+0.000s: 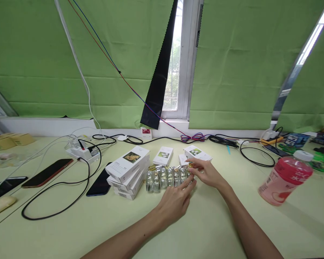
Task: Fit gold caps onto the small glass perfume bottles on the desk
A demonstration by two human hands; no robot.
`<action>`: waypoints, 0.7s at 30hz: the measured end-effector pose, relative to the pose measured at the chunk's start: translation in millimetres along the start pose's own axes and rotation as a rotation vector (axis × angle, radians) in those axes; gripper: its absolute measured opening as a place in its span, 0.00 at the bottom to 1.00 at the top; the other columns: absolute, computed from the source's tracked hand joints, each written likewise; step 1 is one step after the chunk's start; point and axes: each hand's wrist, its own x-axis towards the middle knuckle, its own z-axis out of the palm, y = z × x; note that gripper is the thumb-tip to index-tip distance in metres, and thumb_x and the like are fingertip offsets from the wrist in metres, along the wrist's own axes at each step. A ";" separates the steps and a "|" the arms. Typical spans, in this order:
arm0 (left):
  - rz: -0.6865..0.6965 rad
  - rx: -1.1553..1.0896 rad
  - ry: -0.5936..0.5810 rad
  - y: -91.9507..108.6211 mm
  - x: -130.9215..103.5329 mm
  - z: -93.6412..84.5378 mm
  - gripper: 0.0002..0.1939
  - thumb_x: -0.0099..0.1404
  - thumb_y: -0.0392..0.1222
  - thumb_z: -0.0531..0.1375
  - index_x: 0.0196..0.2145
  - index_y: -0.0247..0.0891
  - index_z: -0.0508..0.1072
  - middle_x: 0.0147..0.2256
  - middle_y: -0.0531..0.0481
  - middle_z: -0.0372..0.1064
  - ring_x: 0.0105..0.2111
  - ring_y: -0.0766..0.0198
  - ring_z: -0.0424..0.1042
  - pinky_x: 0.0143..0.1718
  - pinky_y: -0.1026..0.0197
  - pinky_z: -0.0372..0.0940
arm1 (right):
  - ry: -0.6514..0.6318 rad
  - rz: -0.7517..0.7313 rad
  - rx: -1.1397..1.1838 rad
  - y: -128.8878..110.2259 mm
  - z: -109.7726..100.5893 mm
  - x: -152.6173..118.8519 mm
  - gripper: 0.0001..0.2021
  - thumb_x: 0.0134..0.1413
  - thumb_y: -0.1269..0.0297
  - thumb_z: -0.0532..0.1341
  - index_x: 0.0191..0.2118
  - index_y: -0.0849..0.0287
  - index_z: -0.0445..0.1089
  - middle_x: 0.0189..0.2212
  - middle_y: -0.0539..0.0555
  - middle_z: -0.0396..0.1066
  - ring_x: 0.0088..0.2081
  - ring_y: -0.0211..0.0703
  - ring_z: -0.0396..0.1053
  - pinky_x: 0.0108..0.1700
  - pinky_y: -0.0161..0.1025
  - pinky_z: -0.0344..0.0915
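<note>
Several small clear glass spray bottles (163,178) stand side by side in a row, with gold and silver tops. My left hand (175,201) reaches in front of the row's right end. Its fingers are stretched out against the lower part of the last bottle, and its thumb is hidden. At that same end, my right hand (205,172) pinches the gold top (190,165) of the rightmost bottle between thumb and fingers. Most of this bottle is covered by my hands. Left of the row lies a stack of white boxes (128,165) with a flower picture on top.
More white boxes (163,156) lie behind the bottles. A dark phone (99,182) is partly under the stack. Further left are a power strip (83,151), a looping black cable (56,183) and a red-edged phone (47,173). A pink drink bottle (284,178) stands at the right.
</note>
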 end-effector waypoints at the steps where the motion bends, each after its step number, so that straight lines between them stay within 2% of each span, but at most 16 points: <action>1: 0.000 0.005 -0.001 0.2 0.0 -0.2 0.26 0.69 0.38 0.48 0.64 0.48 0.58 0.64 0.45 0.57 0.32 0.60 0.77 0.27 0.59 0.69 | -0.005 -0.003 0.004 -0.5 -0.6 -0.1 0.15 0.59 0.58 0.60 0.50 0.56 0.72 0.40 0.55 0.78 0.41 0.48 0.76 0.43 0.43 0.74; 6: -0.004 0.009 -0.001 1.2 0.1 -1.1 0.25 0.70 0.39 0.48 0.63 0.49 0.59 0.64 0.45 0.57 0.31 0.60 0.77 0.27 0.59 0.69 | -0.011 -0.034 0.007 -3.0 -0.2 0.5 0.11 0.60 0.58 0.59 0.42 0.57 0.73 0.37 0.54 0.77 0.39 0.46 0.75 0.41 0.41 0.73; 12: -0.004 0.008 -0.007 0.6 0.0 -0.1 0.26 0.69 0.38 0.48 0.64 0.49 0.58 0.64 0.44 0.57 0.31 0.61 0.77 0.28 0.60 0.69 | 0.006 -0.041 -0.027 -2.7 1.8 1.9 0.11 0.60 0.55 0.59 0.35 0.57 0.69 0.30 0.52 0.74 0.34 0.44 0.73 0.37 0.38 0.71; 21: 0.017 0.060 -0.009 -0.5 -0.5 1.6 0.27 0.69 0.38 0.48 0.64 0.47 0.56 0.66 0.46 0.54 0.31 0.60 0.77 0.26 0.58 0.68 | 0.036 -0.010 0.018 4.3 6.7 3.3 0.11 0.58 0.55 0.62 0.31 0.56 0.65 0.30 0.51 0.75 0.29 0.42 0.72 0.34 0.38 0.71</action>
